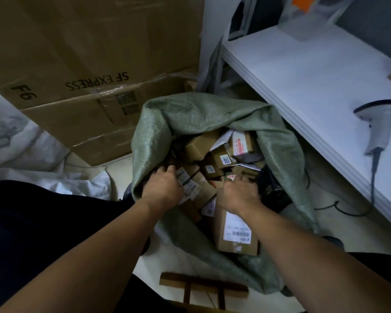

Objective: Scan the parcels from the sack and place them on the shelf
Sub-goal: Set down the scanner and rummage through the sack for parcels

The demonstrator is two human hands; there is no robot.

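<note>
In the head view, a green woven sack (pixel 190 114) is seen open at the centre, filled with small cardboard parcels (pixel 222 159). The left hand (pixel 165 184) is sunk in at 9 o'clock of the pile, its fingers bent down among the parcels. The right hand (pixel 239 193) is laid at 5 o'clock, touching a long labelled carton (pixel 235 231). Whether either hand grips anything cannot be told. A barcode scanner (pixel 379 123) is laid on the white desk (pixel 303 71) at 3 o'clock. SF EXPRESS cartons (pixel 88 53) are stacked at 11 o'clock.

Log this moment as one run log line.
stage: reaching into sack | left hand: among parcels, grip unclear | right hand: among parcels, grip unclear | scanner: lying on shelf
</note>
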